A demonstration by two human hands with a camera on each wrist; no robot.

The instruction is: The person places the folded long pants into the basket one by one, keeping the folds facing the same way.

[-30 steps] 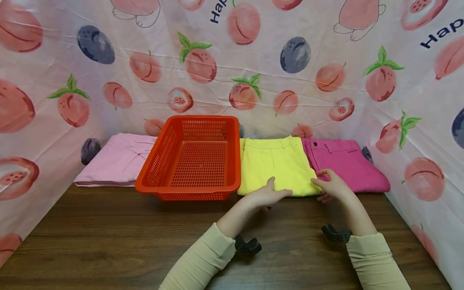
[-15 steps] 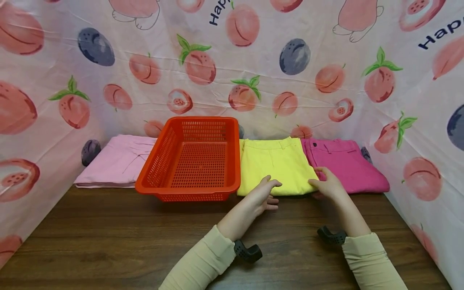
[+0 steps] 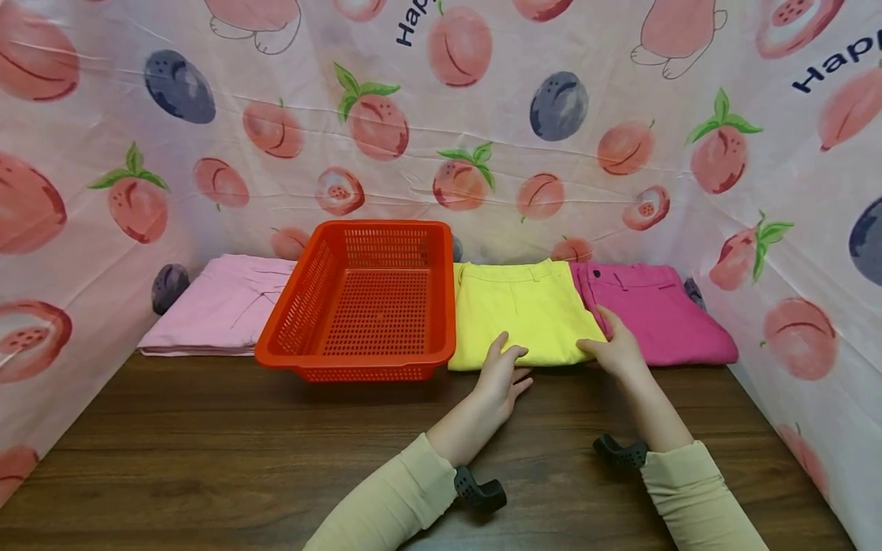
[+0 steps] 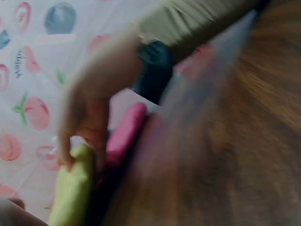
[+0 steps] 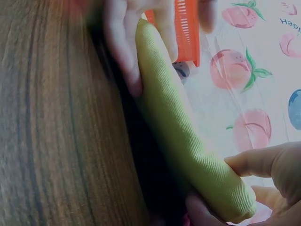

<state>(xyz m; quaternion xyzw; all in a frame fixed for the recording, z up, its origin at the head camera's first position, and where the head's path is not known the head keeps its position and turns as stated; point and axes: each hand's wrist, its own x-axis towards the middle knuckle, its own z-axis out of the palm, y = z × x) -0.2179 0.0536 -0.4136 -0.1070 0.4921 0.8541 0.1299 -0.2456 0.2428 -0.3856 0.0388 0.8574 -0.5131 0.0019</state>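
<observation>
Folded yellow pants [image 3: 520,310] lie between the red-orange basket [image 3: 448,306] and folded magenta pants [image 3: 664,314]. My right hand [image 3: 616,352] pinches their right front corner. In the right wrist view, its thumb and fingers sit on opposite sides of the yellow fold [image 5: 188,136]. At the front left of the same pants is my left hand [image 3: 494,383], its fingers spread and mostly straight. Some left fingers lie over the cloth and others at its front edge; whether they press on it I cannot tell. The left wrist view is blurred.
Folded light pink pants [image 3: 220,306] lie left of the basket, partly behind its rim. A fruit-printed cloth [image 3: 510,99] walls the back and both sides of the brown wooden table [image 3: 207,459]. Each wrist wears a black camera mount [image 3: 481,491].
My right hand has moved slightly left from beside the yellow pants and taken hold of their right corner. My left hand has turned, its fingers dropping toward the front edge.
</observation>
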